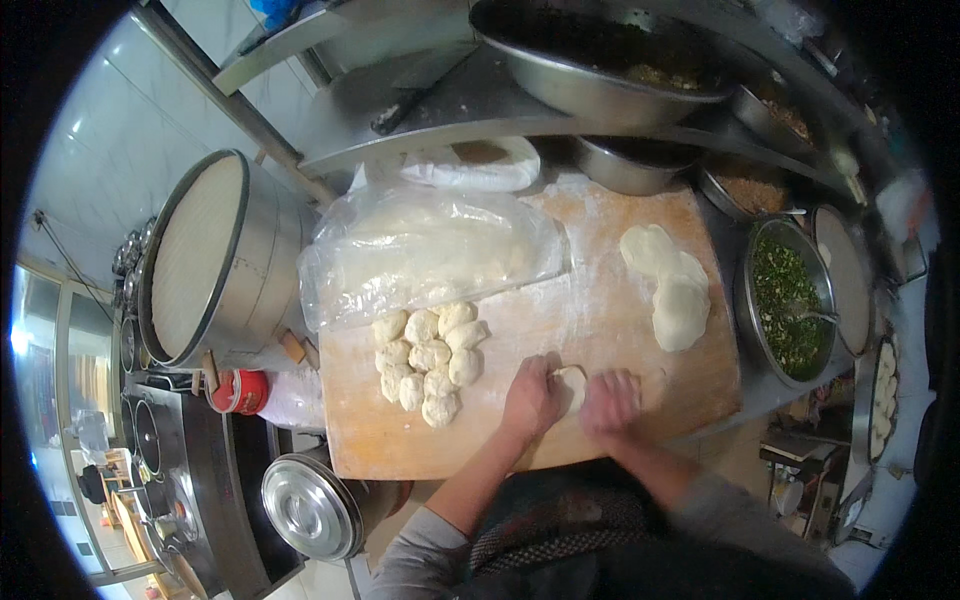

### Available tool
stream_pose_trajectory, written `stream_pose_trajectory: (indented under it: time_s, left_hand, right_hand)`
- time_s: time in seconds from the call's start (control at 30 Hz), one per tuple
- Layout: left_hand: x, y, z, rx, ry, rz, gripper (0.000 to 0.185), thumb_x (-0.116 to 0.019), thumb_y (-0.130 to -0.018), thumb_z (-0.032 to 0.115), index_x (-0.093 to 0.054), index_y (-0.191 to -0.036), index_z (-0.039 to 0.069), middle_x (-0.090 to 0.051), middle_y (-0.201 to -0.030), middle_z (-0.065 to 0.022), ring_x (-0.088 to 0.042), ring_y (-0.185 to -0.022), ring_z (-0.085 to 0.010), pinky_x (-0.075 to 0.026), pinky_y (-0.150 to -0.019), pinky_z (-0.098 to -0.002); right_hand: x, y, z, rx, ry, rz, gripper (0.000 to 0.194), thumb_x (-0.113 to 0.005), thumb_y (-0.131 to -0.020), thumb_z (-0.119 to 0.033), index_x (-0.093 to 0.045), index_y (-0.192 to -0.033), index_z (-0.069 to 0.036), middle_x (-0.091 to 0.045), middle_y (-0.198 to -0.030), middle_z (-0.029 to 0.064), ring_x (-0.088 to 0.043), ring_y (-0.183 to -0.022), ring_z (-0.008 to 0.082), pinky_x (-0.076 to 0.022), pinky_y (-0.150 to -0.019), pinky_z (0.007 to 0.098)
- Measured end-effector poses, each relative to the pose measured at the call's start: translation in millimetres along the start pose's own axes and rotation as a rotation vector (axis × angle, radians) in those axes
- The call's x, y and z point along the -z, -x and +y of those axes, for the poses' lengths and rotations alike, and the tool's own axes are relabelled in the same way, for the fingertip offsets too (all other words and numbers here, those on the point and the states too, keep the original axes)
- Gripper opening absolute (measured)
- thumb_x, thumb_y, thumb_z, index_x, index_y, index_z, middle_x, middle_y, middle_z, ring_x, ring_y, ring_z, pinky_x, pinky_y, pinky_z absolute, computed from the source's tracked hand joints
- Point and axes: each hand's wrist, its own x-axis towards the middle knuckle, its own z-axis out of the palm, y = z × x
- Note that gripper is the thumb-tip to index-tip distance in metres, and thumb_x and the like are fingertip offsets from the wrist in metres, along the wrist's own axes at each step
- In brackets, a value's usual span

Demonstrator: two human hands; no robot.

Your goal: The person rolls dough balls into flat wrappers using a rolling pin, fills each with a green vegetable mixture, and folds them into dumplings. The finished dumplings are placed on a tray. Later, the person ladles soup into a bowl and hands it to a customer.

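My left hand [534, 397] grips the left edge of a small flattened round of dough [572, 388] near the front of the floured wooden board [405, 451]. My right hand [611, 405], somewhat blurred, is curled at the right side of that round; whether it holds a tool is hidden. To the left sits a cluster of several dough balls [430, 355]. Behind them a large mass of dough lies under clear plastic sheeting [435, 247]. At the board's right, several flattened dough rounds [680, 300] overlap one another.
Right of the board stands a steel bowl of chopped greens [787, 300] with a spoon. A tall steamer [259, 262] stands at the left, a lidded metal pot [309, 506] below it. A metal shelf [450, 135] with a large basin [600, 82] spans the back.
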Motion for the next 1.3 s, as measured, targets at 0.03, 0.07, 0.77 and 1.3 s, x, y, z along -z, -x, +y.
stream_pose_trajectory:
  time_s: [0.03,0.07,0.77,1.3]
  left_hand:
    - [-1.3,-3.6,-0.9,-0.035,-0.039,0.028,0.023,-0.061,-0.088,0.015,-0.061,-0.107,0.002,-0.067,-0.095,-0.0247,-0.061,-0.095,-0.0460,-0.051,-0.084,-0.0525]
    - [-2.5,-7.0,-1.7,-0.047,-0.097,0.035,0.023,-0.061,-0.088,0.015,-0.061,-0.107,0.002,-0.067,-0.096,-0.0249,-0.062,-0.094,-0.0462,-0.051,-0.084,-0.0529]
    - [16.8,-55.8,-24.7,0.088,-0.168,-0.137,0.033,-0.075,-0.080,0.025,-0.077,-0.110,0.011,-0.074,-0.105,-0.0172,-0.070,-0.097,-0.0381,-0.056,-0.086,-0.0470]
    - [12.3,-62.3,10.5,0.033,-0.082,-0.081,0.032,-0.068,-0.090,0.023,-0.066,-0.116,0.005,-0.071,-0.098,-0.0262,-0.068,-0.093,-0.0462,-0.055,-0.082,-0.0524]
  right_hand:
    - [-8.0,-21.0,-1.8,-0.107,-0.018,-0.026,0.017,-0.060,-0.092,-0.021,-0.062,-0.096,-0.005,-0.066,-0.088,0.0216,-0.064,-0.083,0.0465,-0.0500,-0.078,0.0570]
    - [-13.6,-41.4,-2.7,-0.179,-0.047,-0.005,0.016,-0.059,-0.093,-0.021,-0.062,-0.094,-0.005,-0.066,-0.084,0.0219,-0.064,-0.078,0.0477,-0.0502,-0.075,0.0579]
    - [-9.1,11.5,18.8,0.134,-0.098,-0.088,0.012,-0.061,-0.088,-0.023,-0.063,-0.088,-0.010,-0.064,-0.089,0.0176,-0.060,-0.096,0.0410,-0.0428,-0.088,0.0592]
    - [-13.7,-93.8,0.3,-0.407,-0.212,0.093,0.016,-0.054,-0.096,-0.020,-0.061,-0.096,-0.005,-0.065,-0.084,0.0251,-0.064,-0.083,0.0467,-0.0480,-0.076,0.0591]
